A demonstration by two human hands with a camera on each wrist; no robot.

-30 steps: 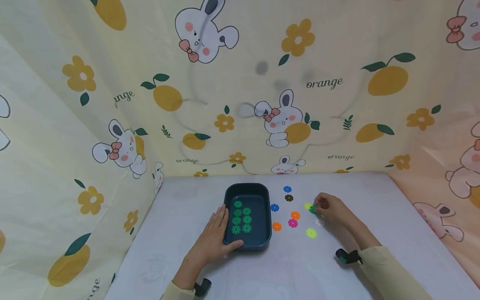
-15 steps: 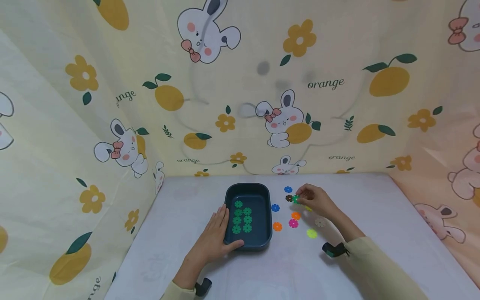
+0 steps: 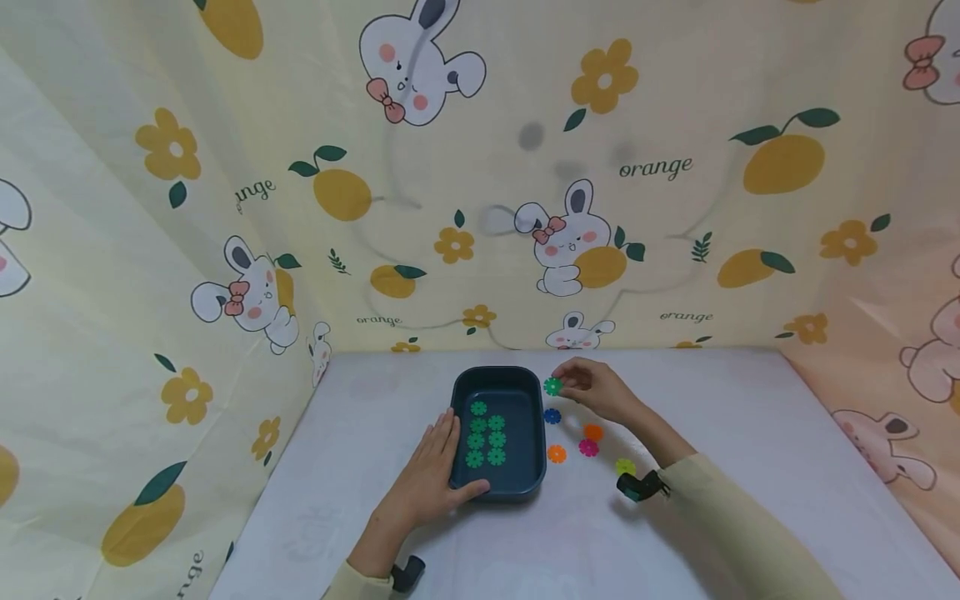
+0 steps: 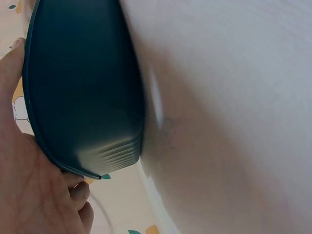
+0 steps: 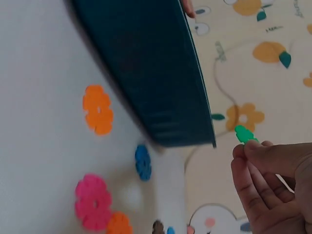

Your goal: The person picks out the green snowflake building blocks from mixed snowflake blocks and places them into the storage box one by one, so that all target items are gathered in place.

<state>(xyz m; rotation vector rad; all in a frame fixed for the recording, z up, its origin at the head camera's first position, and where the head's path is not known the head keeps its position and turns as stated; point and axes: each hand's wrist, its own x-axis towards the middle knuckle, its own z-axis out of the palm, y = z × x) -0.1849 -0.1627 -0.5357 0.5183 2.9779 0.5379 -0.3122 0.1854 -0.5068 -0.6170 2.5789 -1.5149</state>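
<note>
My left hand (image 3: 426,473) lies along the left side of a dark blue tray (image 3: 501,493), fingers extended, thumb at the near rim. Several green flower-shaped discs (image 3: 477,440) sit in two columns inside the tray. Between thumb and fingertips, my right hand (image 3: 596,390) pinches another green flower-shaped disc (image 3: 552,386). It is held just outside the tray's far right corner. The right wrist view shows this disc (image 5: 244,134) raised above the rim level. In the left wrist view, the left hand (image 4: 39,190) touches the tray's outer wall (image 4: 87,97).
Right of the tray lie a blue disc (image 3: 552,416), two orange discs (image 3: 557,454), a pink disc (image 3: 588,448) and a yellow disc (image 3: 625,467). The right wrist view also shows a brown disc (image 5: 158,227). A printed curtain (image 3: 480,208) surrounds the white table (image 3: 352,433).
My right hand has carried the green disc leftward and away from me, from the table's right side to beside the tray. My left hand stays at the tray.
</note>
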